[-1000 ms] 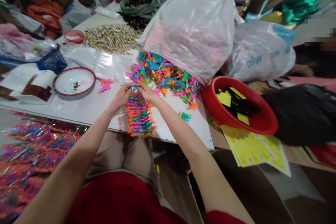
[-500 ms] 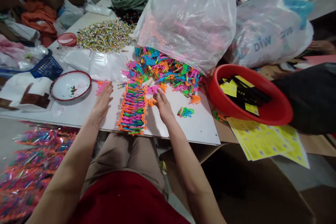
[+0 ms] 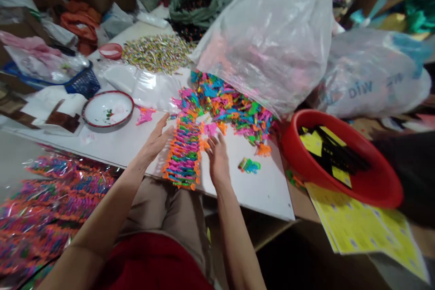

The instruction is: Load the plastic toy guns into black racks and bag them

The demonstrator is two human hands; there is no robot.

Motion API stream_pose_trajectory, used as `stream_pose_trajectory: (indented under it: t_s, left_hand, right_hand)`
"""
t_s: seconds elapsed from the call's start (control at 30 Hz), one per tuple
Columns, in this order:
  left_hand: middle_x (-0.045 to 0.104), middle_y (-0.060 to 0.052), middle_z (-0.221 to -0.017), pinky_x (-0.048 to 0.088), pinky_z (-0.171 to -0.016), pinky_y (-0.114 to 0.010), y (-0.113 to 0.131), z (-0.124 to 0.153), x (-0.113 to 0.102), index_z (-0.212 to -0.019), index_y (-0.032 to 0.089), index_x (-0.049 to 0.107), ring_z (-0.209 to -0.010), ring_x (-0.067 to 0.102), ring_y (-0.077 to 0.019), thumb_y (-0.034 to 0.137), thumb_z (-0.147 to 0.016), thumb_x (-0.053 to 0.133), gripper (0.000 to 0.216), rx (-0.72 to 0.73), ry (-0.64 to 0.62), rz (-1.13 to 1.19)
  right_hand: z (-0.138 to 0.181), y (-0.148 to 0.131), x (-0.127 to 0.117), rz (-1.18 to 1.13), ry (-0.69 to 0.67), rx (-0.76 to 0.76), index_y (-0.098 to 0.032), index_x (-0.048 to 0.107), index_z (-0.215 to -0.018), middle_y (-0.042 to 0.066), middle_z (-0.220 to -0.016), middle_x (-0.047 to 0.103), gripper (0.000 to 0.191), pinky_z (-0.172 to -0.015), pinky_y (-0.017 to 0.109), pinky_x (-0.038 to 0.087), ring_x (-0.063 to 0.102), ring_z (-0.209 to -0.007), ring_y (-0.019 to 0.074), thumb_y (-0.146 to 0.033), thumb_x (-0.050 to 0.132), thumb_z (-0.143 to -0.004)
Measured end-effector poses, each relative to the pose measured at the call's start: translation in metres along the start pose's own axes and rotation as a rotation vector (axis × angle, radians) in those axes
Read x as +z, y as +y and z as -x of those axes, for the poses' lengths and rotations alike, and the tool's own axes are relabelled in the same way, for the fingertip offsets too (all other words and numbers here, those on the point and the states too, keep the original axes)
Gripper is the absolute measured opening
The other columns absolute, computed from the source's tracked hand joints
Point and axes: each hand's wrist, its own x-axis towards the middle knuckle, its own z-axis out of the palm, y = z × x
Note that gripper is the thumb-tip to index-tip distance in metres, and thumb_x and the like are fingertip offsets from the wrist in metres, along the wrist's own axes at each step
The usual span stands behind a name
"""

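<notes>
The row of stacked plastic pieces (image 3: 183, 152) lies on the white board (image 3: 251, 186) between the 2 hands — its long axis runs straight away from the person toward the loose pile (image 3: 231, 108). The left hand (image 3: 154, 142) and right hand (image 3: 217, 158) both flank it with fingers flat and spread, gripping nothing, each touching or just beside one long edge — equally near.

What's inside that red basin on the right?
The red basin holds yellow printed cards with black strips lying across them. Whatever lies beneath them is covered. More yellow sheets stick out from under the basin, partly hidden.
</notes>
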Motion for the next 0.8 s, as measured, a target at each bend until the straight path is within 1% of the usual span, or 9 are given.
stream_pose_trajectory:
  t_s: [0.07,0.1,0.17,0.27,0.37,0.5,0.6,0.7,0.8]
  left_hand:
    - [0.046,-0.011,-0.148,0.047,-0.103,-0.038,-0.005,-0.031,-0.016,-0.146,0.022,0.037,-0.128,0.052,-0.0225,0.043,-0.097,0.038,0.054,-0.051,0.152,-0.094]
    - [0.052,-0.013,-0.142,0.048,-0.101,-0.037,-0.007,-0.052,-0.024,-0.144,0.018,0.041,-0.123,0.056,-0.0219,0.039,-0.097,0.037,0.051,-0.069,0.210,-0.162]
    - [0.060,-0.015,-0.131,0.047,-0.102,-0.040,-0.012,-0.103,-0.037,-0.135,0.012,0.050,-0.117,0.059,-0.0228,0.032,-0.097,0.040,0.044,-0.085,0.271,-0.291]
    - [0.060,-0.013,-0.127,0.044,-0.103,-0.049,-0.022,-0.179,-0.043,-0.123,0.013,0.058,-0.118,0.057,-0.0250,0.032,-0.093,0.054,0.035,-0.092,0.265,-0.464]
    - [0.056,-0.010,-0.130,0.045,-0.100,-0.052,-0.044,-0.226,-0.034,-0.120,0.016,0.058,-0.119,0.054,-0.0260,0.036,-0.090,0.061,0.036,-0.094,0.200,-0.621]
    - [0.055,-0.010,-0.131,0.043,-0.102,-0.053,-0.078,-0.242,-0.013,-0.119,0.016,0.058,-0.121,0.052,-0.0267,0.035,-0.090,0.061,0.035,-0.076,0.109,-0.703]
    - [0.057,-0.010,-0.127,0.045,-0.100,-0.051,-0.087,-0.244,-0.006,-0.118,0.015,0.059,-0.118,0.054,-0.0255,0.035,-0.090,0.060,0.034,-0.089,0.095,-0.674]
    - [0.058,-0.010,-0.125,0.047,-0.097,-0.050,-0.072,-0.256,-0.017,-0.118,0.015,0.059,-0.115,0.056,-0.0247,0.036,-0.090,0.060,0.035,-0.140,0.177,-0.592]
    - [0.059,-0.010,-0.123,0.050,-0.094,-0.047,-0.035,-0.273,-0.045,-0.119,0.015,0.058,-0.110,0.058,-0.0238,0.037,-0.091,0.059,0.035,-0.203,0.343,-0.444]
  right_hand:
    - [0.001,0.015,-0.022,-0.105,0.139,0.009,-0.024,0.031,-0.150,0.014,-0.144,0.048,0.075,-0.102,0.043,0.046,0.051,-0.129,0.0239,-0.066,0.041,-0.088]
    - [0.002,0.026,-0.033,-0.095,0.170,0.051,-0.023,0.038,-0.146,0.015,-0.139,0.053,0.076,-0.099,0.043,0.048,0.055,-0.124,0.0252,-0.067,0.047,-0.085]
    - [0.006,0.055,-0.048,0.045,0.192,0.117,-0.019,0.058,-0.129,0.015,-0.124,0.064,0.071,-0.089,0.041,0.053,0.064,-0.109,0.0272,-0.068,0.056,-0.078]
    - [0.014,0.098,-0.056,0.202,0.230,-0.019,-0.018,0.068,-0.107,0.013,-0.108,0.071,0.053,-0.081,0.038,0.055,0.067,-0.099,0.0266,-0.062,0.059,-0.079]
    - [0.020,0.119,-0.055,0.290,0.211,-0.131,-0.018,0.069,-0.098,0.012,-0.100,0.071,0.041,-0.078,0.035,0.056,0.068,-0.091,0.0244,-0.055,0.059,-0.083]
    - [0.019,0.115,-0.055,0.393,0.168,-0.212,-0.018,0.070,-0.096,0.011,-0.100,0.069,0.031,-0.080,0.033,0.056,0.067,-0.090,0.0223,-0.045,0.058,-0.088]
    - [0.017,0.109,-0.058,0.433,0.141,-0.259,-0.019,0.071,-0.096,0.011,-0.100,0.069,0.028,-0.083,0.034,0.056,0.067,-0.092,0.0223,-0.041,0.057,-0.090]
    - [0.018,0.107,-0.057,0.456,0.105,-0.264,-0.019,0.073,-0.097,0.012,-0.102,0.069,0.027,-0.085,0.035,0.056,0.066,-0.095,0.0233,-0.040,0.059,-0.089]
    - [0.021,0.108,-0.054,0.440,0.132,-0.228,-0.020,0.074,-0.092,0.012,-0.100,0.069,0.029,-0.085,0.036,0.057,0.067,-0.092,0.0240,-0.044,0.060,-0.087]
